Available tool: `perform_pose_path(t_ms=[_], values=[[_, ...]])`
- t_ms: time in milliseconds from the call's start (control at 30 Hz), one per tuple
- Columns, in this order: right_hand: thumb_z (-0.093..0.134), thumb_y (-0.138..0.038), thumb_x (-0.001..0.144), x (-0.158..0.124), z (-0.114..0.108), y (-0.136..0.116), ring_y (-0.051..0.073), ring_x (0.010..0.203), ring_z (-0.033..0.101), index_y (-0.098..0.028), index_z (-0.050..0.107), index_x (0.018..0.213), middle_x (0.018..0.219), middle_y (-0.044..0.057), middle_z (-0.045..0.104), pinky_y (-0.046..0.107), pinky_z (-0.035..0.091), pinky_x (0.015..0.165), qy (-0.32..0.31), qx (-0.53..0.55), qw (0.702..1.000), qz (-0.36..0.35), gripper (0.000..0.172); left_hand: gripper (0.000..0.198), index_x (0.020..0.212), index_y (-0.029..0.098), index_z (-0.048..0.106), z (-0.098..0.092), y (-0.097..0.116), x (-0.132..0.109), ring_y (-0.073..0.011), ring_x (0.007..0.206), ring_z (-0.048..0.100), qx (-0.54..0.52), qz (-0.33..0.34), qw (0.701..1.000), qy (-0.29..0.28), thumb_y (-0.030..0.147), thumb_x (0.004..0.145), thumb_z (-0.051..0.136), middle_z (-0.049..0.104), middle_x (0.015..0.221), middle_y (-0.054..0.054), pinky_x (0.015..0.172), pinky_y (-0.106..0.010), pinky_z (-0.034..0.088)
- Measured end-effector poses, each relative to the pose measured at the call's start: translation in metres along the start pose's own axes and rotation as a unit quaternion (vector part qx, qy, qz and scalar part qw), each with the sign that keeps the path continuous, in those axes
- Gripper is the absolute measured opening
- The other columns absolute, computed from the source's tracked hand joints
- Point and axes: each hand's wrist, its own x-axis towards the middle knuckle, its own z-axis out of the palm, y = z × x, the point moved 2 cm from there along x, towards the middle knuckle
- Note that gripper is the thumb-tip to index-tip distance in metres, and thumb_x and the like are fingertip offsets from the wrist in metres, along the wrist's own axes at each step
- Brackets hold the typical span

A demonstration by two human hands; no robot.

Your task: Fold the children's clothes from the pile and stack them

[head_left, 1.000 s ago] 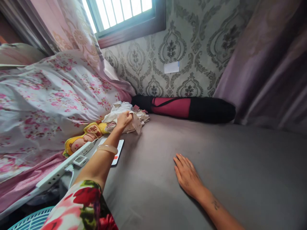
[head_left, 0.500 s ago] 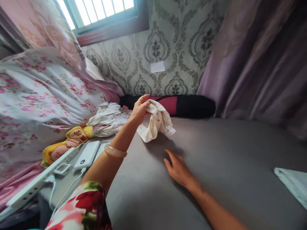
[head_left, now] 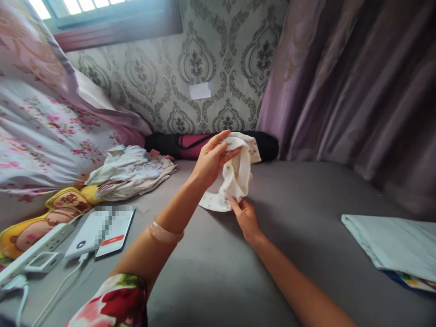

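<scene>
A white baby garment [head_left: 235, 181] with small printed spots hangs bunched above the grey bed sheet [head_left: 204, 268]. My left hand [head_left: 213, 156] grips its upper part between thumb and fingers. Lower down, my right hand [head_left: 245, 218] pinches the bottom edge, with the thumb on the near side and the other fingers partly hidden by the cloth. The garment is folded over on itself, so its full shape is hidden. One end of it trails down left, close to the sheet.
Crumpled pale clothes [head_left: 136, 170] lie at the left. Nearer are a yellow plush toy [head_left: 30, 229], a power strip [head_left: 54, 238], a white power bank [head_left: 85, 236] and a tablet-like device [head_left: 117, 240]. A black and red roll [head_left: 163, 144] lies along the wall. Folded pale cloth [head_left: 395, 243] sits right.
My right hand has moved up and taken hold of the garment's lower edge. My left hand still holds the top. The view has turned right, showing more of the folded cloth.
</scene>
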Motion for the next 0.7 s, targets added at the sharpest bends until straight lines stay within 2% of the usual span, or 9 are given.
perform_pose_path(t_ms=[67,133,233,367,433,500,600,700], values=[[0.048,-0.055,0.085,0.006,-0.011,-0.001,0.024,0.088,0.066,-0.017,0.067,0.102,0.086,0.006,0.071,0.035,0.053,0.076,0.022,-0.045,0.999,0.018,0.046,0.049,0.121,0.017,0.055,-0.005,-0.001,0.0,-0.0164,0.098,0.064,0.014,0.018,1.0,0.013,0.012,0.072,0.063,0.064,0.099,-0.003,0.097,-0.037,0.048],[0.044,-0.053,0.087,0.015,-0.026,-0.006,0.023,0.085,0.065,-0.018,0.068,0.1,0.079,0.005,0.07,0.033,0.053,0.072,0.036,-0.096,0.995,0.008,0.044,0.058,0.123,0.018,0.053,-0.014,-0.002,-0.001,-0.0171,0.101,0.063,0.039,0.043,0.997,0.042,0.011,0.066,0.066,0.064,0.103,-0.004,0.097,-0.037,0.047],[0.045,-0.048,0.087,0.029,-0.05,-0.023,0.022,0.089,0.063,-0.019,0.068,0.103,0.087,0.007,0.07,0.032,0.051,0.076,0.076,-0.131,0.987,-0.051,0.04,0.056,0.118,0.018,0.055,-0.032,-0.002,-0.004,-0.0171,0.098,0.064,0.075,0.065,0.99,0.102,0.014,0.064,0.068,0.066,0.102,-0.004,0.091,-0.034,0.049],[0.051,-0.045,0.085,0.036,-0.078,-0.061,0.021,0.091,0.063,-0.017,0.067,0.106,0.097,0.008,0.07,0.033,0.049,0.079,0.133,-0.103,0.981,-0.094,0.038,0.041,0.105,0.015,0.06,-0.047,0.001,-0.014,-0.0154,0.081,0.067,0.121,0.026,0.981,0.149,0.024,0.066,0.071,0.069,0.088,-0.004,0.072,-0.026,0.053],[0.056,-0.046,0.083,0.033,-0.089,-0.082,0.02,0.086,0.063,-0.017,0.068,0.1,0.093,0.008,0.07,0.031,0.049,0.075,0.149,-0.097,0.978,-0.104,0.036,0.034,0.097,0.014,0.062,-0.051,0.004,-0.022,-0.0122,0.062,0.064,0.165,-0.008,0.975,0.145,0.031,0.069,0.071,0.067,0.074,-0.003,0.055,-0.021,0.048],[0.061,-0.05,0.08,0.025,-0.098,-0.103,0.019,0.079,0.063,-0.018,0.069,0.097,0.088,0.006,0.07,0.03,0.049,0.069,0.143,-0.097,0.979,-0.106,0.037,0.03,0.09,0.014,0.065,-0.054,0.008,-0.031,-0.0086,0.049,0.054,0.217,-0.03,0.968,0.125,0.037,0.071,0.071,0.062,0.062,0.0,0.045,-0.018,0.039],[0.066,-0.055,0.074,0.013,-0.111,-0.128,0.019,0.07,0.063,-0.021,0.069,0.097,0.083,0.006,0.07,0.03,0.049,0.061,0.105,-0.082,0.987,-0.087,0.041,0.027,0.079,0.015,0.068,-0.061,0.016,-0.044,-0.0072,0.049,0.048,0.286,-0.042,0.954,0.078,0.041,0.072,0.072,0.057,0.059,0.002,0.044,-0.018,0.033],[0.068,-0.057,0.072,0.006,-0.125,-0.137,0.02,0.065,0.064,-0.021,0.069,0.098,0.077,0.005,0.07,0.031,0.05,0.057,0.07,-0.074,0.994,-0.045,0.044,0.033,0.065,0.017,0.064,-0.071,0.016,-0.053,-0.0085,0.05,0.044,0.347,-0.096,0.933,0.023,0.049,0.073,0.069,0.05,0.056,0.003,0.044,-0.02,0.03]])
